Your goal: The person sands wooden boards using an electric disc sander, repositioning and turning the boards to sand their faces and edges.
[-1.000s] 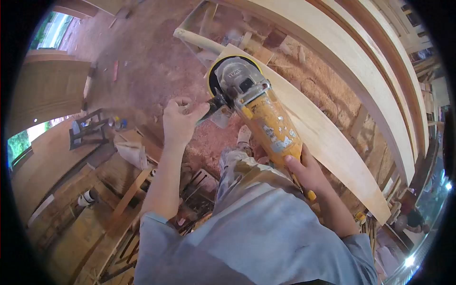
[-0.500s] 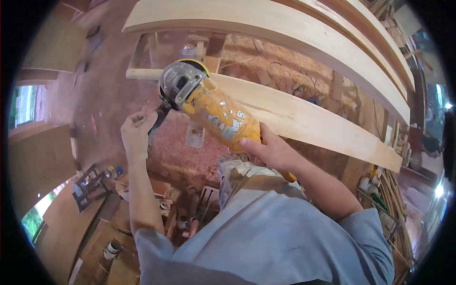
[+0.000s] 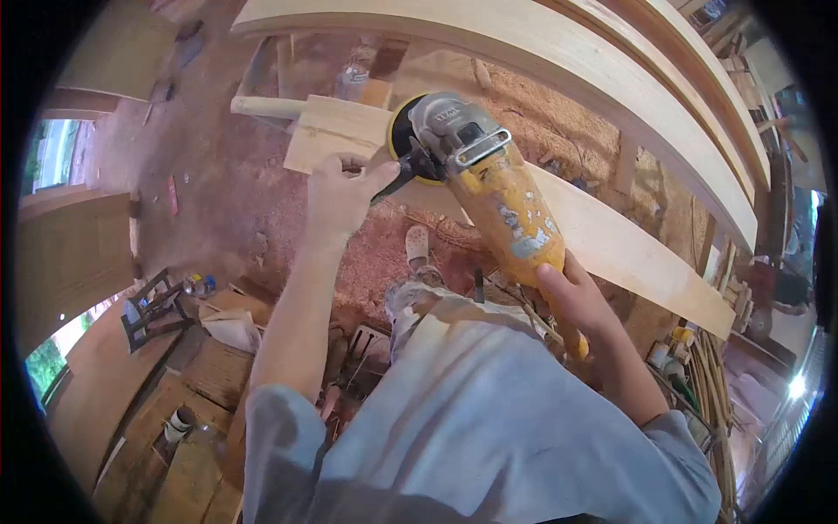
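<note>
A worn yellow angle sander (image 3: 515,210) with a grey metal head and a round, yellow-edged disc lies across the near pale wooden board (image 3: 628,249). The disc is tilted over the board's left part; whether it touches the wood I cannot tell. My left hand (image 3: 340,196) is closed at the black side handle (image 3: 408,175), thumb along it. Around the rear of the sander's yellow body my right hand (image 3: 576,297) is wrapped, with the thumb on top. Its underside fingers are hidden.
Beyond the near board run several long pale planks (image 3: 524,65). Wood shavings (image 3: 559,109) cover the floor, and a shoe (image 3: 418,244) shows below me. To the left stand brown panels (image 3: 78,271) and a small dark frame (image 3: 153,310). Thin wood strips (image 3: 711,384) lean at right.
Both hands and the sander have shifted right along the near board, uncovering its left end. My left hand has also risen in view, and the sander has turned steeper.
</note>
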Motion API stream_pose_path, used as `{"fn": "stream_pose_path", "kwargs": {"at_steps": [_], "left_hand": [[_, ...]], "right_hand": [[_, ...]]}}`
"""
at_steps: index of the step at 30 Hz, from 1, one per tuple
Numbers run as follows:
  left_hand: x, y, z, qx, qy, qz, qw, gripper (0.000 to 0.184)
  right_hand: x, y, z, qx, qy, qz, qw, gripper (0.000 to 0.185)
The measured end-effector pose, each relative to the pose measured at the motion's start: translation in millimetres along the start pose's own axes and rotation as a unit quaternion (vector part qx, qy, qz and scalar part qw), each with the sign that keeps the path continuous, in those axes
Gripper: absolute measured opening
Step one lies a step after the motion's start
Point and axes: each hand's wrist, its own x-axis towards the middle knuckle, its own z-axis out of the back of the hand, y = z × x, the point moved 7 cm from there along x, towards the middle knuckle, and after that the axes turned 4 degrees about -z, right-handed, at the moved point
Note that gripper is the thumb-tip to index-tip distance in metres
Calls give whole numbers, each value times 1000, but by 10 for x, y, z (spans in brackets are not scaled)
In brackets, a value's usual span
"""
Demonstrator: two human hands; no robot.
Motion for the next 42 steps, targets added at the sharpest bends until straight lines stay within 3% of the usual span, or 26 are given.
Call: {"fn": "stream_pose_path", "kwargs": {"at_steps": [3, 9, 13, 17, 19, 25, 31, 33, 35, 37, 38, 40, 42], "left_hand": [[-192, -197, -246, 11, 8, -32, 999, 59], [-684, -569, -1232, 67, 38, -72, 994, 54], [-988, -747, -1838, 3, 143, -45, 989, 61], [-1161, -867, -2294, -15, 170, -61, 984, 57], [-1371, -1166, -2746, 17, 195, -131, 972, 61], [-1603, -1698, -3597, 82, 275, -158, 945, 66], [-1492, -1960, -4075, 108, 355, -151, 916, 62], [-1131, -1731, -4231, -157, 332, -138, 920, 54], [-686, -1428, -4053, -116, 205, -133, 963, 52], [-311, -1209, -3916, 39, 158, -269, 949, 50], [-238, -1195, -3834, 35, 164, -273, 947, 50], [-283, -1276, -3943, 240, 259, -266, 897, 51], [-292, -1301, -4121, 281, 266, -282, 878, 53]], "right_hand": [[-135, -187, 245, -6, 5, -28, 1000, 72], [-611, -796, 1139, 30, -32, 5, 999, 72], [-1018, -1119, 1511, 65, -79, -20, 995, 72], [-1289, -1511, 1689, 73, -123, 46, 989, 69], [-1536, -1785, 1942, 142, -140, 20, 980, 70], [-1808, -2347, 2382, 156, -223, 24, 962, 58], [-1741, -2563, 2502, 192, -245, 58, 949, 61], [-1752, -2462, 2462, 199, -250, 64, 945, 62], [-1746, -2375, 2353, 199, -261, 91, 940, 59], [-1779, -2377, 2208, 210, -300, 69, 928, 59], [-1785, -2434, 2173, 220, -328, 47, 918, 59], [-1860, -2685, 2321, 249, -361, 27, 898, 58], [-1970, -2907, 2441, 279, -395, 7, 875, 56]]}}
